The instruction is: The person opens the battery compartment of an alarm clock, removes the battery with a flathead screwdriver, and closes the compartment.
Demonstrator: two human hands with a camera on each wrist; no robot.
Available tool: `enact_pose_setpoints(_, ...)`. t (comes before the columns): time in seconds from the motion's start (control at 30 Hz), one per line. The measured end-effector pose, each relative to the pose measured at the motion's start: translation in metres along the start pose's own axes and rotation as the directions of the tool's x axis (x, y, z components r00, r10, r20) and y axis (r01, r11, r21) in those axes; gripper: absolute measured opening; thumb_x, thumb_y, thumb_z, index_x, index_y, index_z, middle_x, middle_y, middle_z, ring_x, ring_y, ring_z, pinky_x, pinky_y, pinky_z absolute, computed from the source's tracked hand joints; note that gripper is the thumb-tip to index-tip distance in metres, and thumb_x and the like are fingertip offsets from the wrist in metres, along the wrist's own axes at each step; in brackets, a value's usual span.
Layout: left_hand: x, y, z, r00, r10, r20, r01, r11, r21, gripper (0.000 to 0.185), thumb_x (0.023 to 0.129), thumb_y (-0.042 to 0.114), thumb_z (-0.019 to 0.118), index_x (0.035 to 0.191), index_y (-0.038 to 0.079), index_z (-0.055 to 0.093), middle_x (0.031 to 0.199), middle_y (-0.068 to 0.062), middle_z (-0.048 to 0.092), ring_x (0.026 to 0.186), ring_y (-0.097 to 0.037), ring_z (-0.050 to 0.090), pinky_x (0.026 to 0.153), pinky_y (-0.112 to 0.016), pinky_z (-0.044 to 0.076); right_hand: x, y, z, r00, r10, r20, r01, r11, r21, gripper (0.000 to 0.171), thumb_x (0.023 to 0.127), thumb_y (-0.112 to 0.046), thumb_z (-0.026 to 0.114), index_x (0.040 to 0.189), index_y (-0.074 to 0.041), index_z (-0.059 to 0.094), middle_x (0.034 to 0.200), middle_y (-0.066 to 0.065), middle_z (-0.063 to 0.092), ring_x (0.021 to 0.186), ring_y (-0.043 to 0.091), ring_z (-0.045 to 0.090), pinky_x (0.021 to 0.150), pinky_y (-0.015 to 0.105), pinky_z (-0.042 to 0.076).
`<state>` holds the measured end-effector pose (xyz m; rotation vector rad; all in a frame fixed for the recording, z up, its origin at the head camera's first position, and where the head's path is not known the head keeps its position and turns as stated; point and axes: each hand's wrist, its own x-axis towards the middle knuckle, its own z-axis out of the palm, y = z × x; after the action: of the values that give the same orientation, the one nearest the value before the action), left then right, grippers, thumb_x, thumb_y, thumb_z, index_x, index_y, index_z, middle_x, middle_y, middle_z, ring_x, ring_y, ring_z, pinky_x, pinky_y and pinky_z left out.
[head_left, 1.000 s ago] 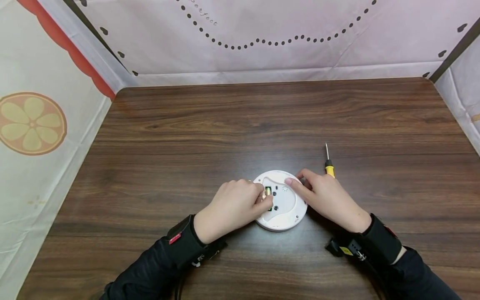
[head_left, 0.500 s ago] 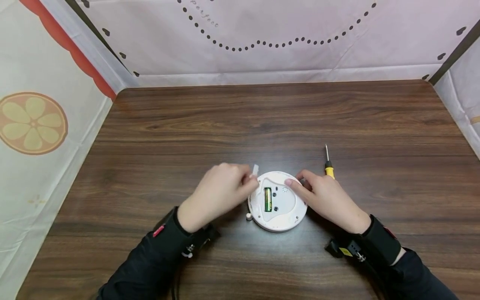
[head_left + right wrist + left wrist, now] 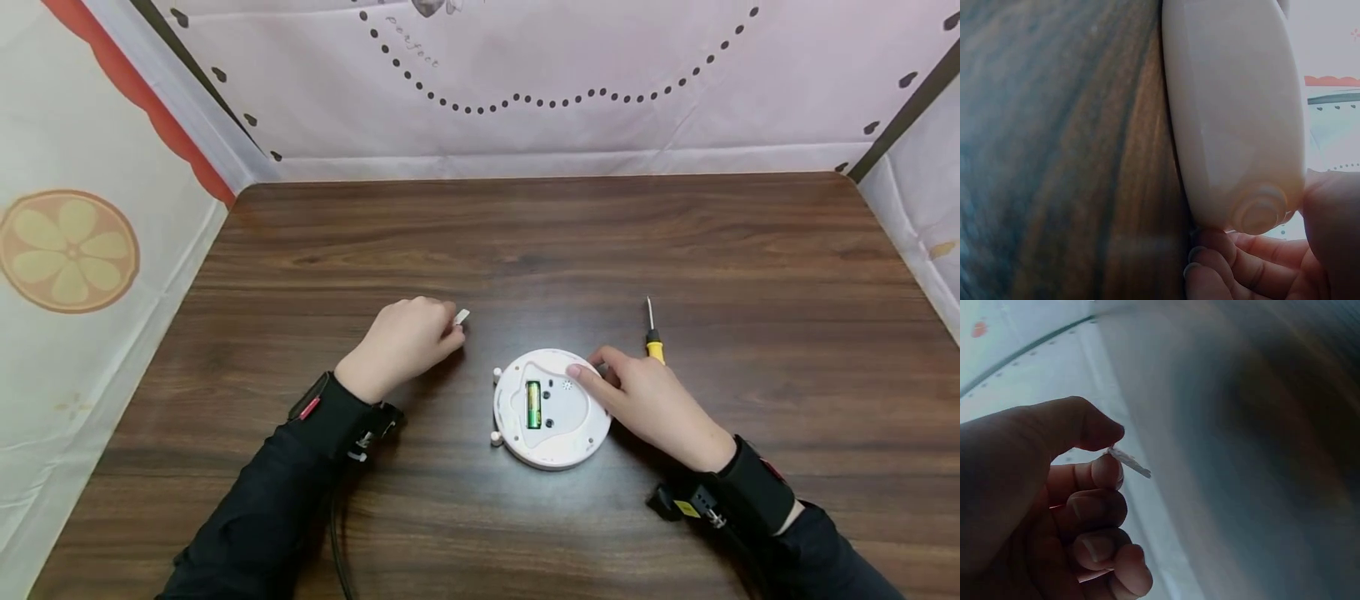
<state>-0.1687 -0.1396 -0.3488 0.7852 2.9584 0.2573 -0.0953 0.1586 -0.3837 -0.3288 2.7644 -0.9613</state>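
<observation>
Two hands at a round white device (image 3: 551,408) lying just below the middle of the head view, on a dark wooden table (image 3: 525,242).

The left hand (image 3: 405,342), left of centre and apart from the device, pinches a small white tab (image 3: 461,317) between thumb and forefinger; the left wrist view shows the same white tab (image 3: 1129,462) nipped at the fingertips (image 3: 1109,472), the other fingers curled under. The right hand (image 3: 648,400) holds the device by its right edge, thumb on top and fingers curled beneath, as the right wrist view shows at the device's rim (image 3: 1235,125). A green battery (image 3: 533,404) sits in the open compartment. A yellow-handled screwdriver (image 3: 653,333) lies just above the right hand.
</observation>
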Motion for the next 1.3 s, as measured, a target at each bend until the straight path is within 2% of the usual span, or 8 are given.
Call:
enact_pose_setpoints(0.13, 0.007, -0.011, 0.016, 0.999, -0.014, 0.041, 0.014, 1.0, 0.017, 0.037, 0.096, 0.016, 0.059, 0.064, 0.015, 0.04, 0.058, 0.003, 0.032, 0.051, -0.015, 0.035, 0.051, -0.031, 0.026, 0.003, 0.005, 0.004, 1.0, 0.011, 0.018, -0.011, 1.0, 0.011, 0.052, 0.099, -0.063, 0.048, 0.108, -0.014, 0.065, 0.063, -0.002, 0.05, 0.054, 0.014, 0.045, 0.054, 0.029, 0.036)
enact_pose_setpoints(0.37, 0.021, -0.022, 0.039, 0.999, -0.02, 0.047, 0.02, 1.0, 0.001, 0.036, 0.095, 0.015, 0.059, 0.064, 0.015, 0.042, 0.057, 0.003, 0.032, 0.051, -0.015, 0.034, 0.051, -0.031, 0.027, 0.011, 0.016, 0.013, 0.999, 0.032, 0.042, -0.033, 0.999, 0.03, 0.052, 0.098, -0.062, 0.05, 0.11, -0.014, 0.066, 0.063, -0.001, 0.051, 0.052, 0.016, 0.044, 0.052, 0.029, 0.034)
enact_pose_setpoints(0.63, 0.039, -0.032, 0.059, 0.995, -0.045, 0.091, 0.045, 0.999, 0.003, 0.025, 0.096, 0.017, 0.059, 0.071, 0.013, 0.055, 0.058, 0.0, 0.046, 0.052, -0.016, 0.042, 0.051, -0.032, 0.033, 0.025, 0.031, 0.024, 0.997, 0.044, 0.058, -0.047, 0.997, 0.06, 0.049, 0.099, -0.059, 0.052, 0.11, -0.013, 0.066, 0.063, -0.001, 0.053, 0.053, 0.015, 0.046, 0.053, 0.029, 0.035)
enact_pose_setpoints(0.8, 0.054, -0.037, 0.063, 0.997, -0.041, 0.067, 0.04, 0.999, 0.014, 0.021, 0.096, 0.017, 0.058, 0.075, 0.012, 0.057, 0.061, -0.002, 0.049, 0.054, -0.018, 0.045, 0.053, -0.034, 0.036, 0.038, 0.038, 0.022, 0.999, 0.021, 0.03, -0.022, 0.999, 0.047, 0.046, 0.1, -0.056, 0.053, 0.11, -0.013, 0.067, 0.064, -0.001, 0.052, 0.054, 0.014, 0.045, 0.054, 0.029, 0.035)
enact_pose_setpoints(1.0, 0.069, -0.043, 0.064, 0.997, -0.037, 0.07, 0.037, 0.999, 0.003, 0.022, 0.097, 0.016, 0.056, 0.075, 0.012, 0.054, 0.062, -0.001, 0.046, 0.054, -0.016, 0.042, 0.053, -0.032, 0.033, 0.051, 0.043, 0.018, 0.999, 0.024, 0.034, -0.026, 0.999, 0.041, 0.045, 0.1, -0.055, 0.053, 0.11, -0.013, 0.067, 0.064, -0.001, 0.052, 0.054, 0.015, 0.045, 0.054, 0.029, 0.034)
enact_pose_setpoints(1.13, 0.068, -0.043, 0.063, 0.996, -0.042, 0.073, 0.042, 0.999, -0.003, 0.022, 0.099, 0.017, 0.055, 0.077, 0.012, 0.054, 0.063, -0.001, 0.047, 0.054, -0.016, 0.042, 0.053, -0.031, 0.033, 0.053, 0.045, 0.019, 0.999, 0.028, 0.038, -0.03, 0.999, 0.044, 0.047, 0.1, -0.055, 0.053, 0.111, -0.011, 0.067, 0.065, -0.001, 0.053, 0.055, 0.015, 0.046, 0.054, 0.029, 0.035)
enact_pose_setpoints(1.3, 0.062, -0.038, 0.058, 0.998, -0.043, 0.046, 0.044, 0.999, -0.013, 0.021, 0.1, 0.02, 0.056, 0.08, 0.013, 0.055, 0.064, -0.002, 0.049, 0.055, -0.017, 0.045, 0.053, -0.031, 0.034, 0.052, 0.044, 0.019, 0.999, 0.027, 0.041, -0.028, 0.999, 0.039, 0.047, 0.1, -0.055, 0.053, 0.112, -0.011, 0.067, 0.065, -0.001, 0.053, 0.055, 0.016, 0.046, 0.054, 0.029, 0.035)
